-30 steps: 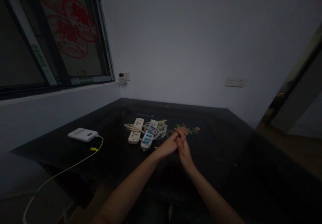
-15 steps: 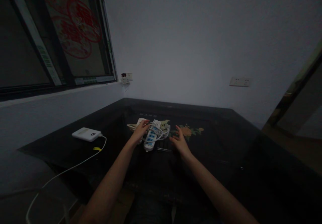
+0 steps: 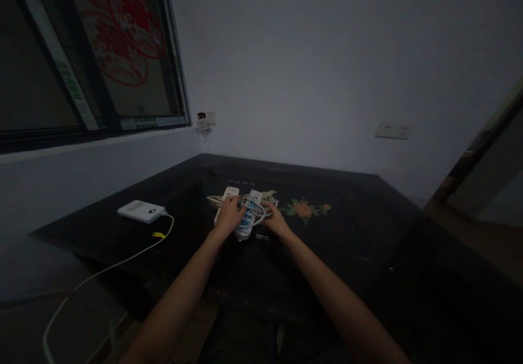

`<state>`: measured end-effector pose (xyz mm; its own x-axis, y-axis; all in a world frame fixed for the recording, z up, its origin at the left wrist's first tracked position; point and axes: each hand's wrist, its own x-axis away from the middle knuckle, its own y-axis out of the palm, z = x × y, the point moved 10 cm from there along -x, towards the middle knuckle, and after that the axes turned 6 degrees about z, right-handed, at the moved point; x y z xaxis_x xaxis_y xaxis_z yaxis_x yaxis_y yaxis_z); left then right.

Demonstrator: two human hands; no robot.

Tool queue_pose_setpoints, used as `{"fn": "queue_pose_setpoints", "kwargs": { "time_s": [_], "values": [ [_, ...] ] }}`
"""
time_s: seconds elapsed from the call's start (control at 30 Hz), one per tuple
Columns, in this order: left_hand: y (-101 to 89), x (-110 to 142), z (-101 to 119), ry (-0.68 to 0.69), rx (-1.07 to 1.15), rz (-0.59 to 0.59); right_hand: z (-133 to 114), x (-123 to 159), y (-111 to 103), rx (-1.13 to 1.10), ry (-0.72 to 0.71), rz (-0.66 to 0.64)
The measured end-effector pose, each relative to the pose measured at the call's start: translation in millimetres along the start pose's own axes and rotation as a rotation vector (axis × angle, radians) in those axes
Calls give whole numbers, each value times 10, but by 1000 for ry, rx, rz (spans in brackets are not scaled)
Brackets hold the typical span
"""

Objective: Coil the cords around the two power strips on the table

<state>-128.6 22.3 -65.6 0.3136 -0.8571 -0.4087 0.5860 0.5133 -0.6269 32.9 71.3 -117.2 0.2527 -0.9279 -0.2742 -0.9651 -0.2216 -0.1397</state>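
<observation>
A white power strip with blue sockets (image 3: 254, 196) lies on the black table, its white cable (image 3: 259, 211) looped in a loose bundle over it. My left hand (image 3: 229, 215) reaches across the other, cream-white power strip (image 3: 231, 191), with its fingers closed on the left side of the bundle. From the right, my right hand (image 3: 276, 221) grips the cable loops at the opposite side. The fingertips of both hands are partly hidden among the loops. Both strips rest at a slant, side by side.
To the left sits a white power bank (image 3: 141, 211) with a cord (image 3: 122, 264) running off the table edge. A yellow tag (image 3: 158, 235) lies beside the cord. A flower print (image 3: 303, 210) decorates the tabletop (image 3: 335, 255). Wall sockets (image 3: 393, 131) and a window (image 3: 131, 53) are beyond.
My hands were clasped together a second ago, then parted. The left moved over the power strips, and the right moved left onto the cable; both now hold the bundle.
</observation>
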Motion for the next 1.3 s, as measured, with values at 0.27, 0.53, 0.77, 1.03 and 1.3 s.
{"fn": "queue_pose_setpoints", "kwargs": {
  "time_s": [0.27, 0.53, 0.77, 1.03, 1.3],
  "values": [
    [150, 69, -37, 15, -270, -152, 45, -25, 80, 106, -41, 43],
    [227, 45, -71, 14, -93, -185, -45, 55, 20, 180, -61, 119],
    [320, 65, -36, -12, 146, -217, -233, 216, -215, 206, -109, 137],
    [898, 519, 424, -108, 549, -497, -395, 727, -973, 343, -164, 99],
    [1355, 919, 934, -29, 548, -689, -344, 1265, -1576, 359, -83, 72]
  ]
}}
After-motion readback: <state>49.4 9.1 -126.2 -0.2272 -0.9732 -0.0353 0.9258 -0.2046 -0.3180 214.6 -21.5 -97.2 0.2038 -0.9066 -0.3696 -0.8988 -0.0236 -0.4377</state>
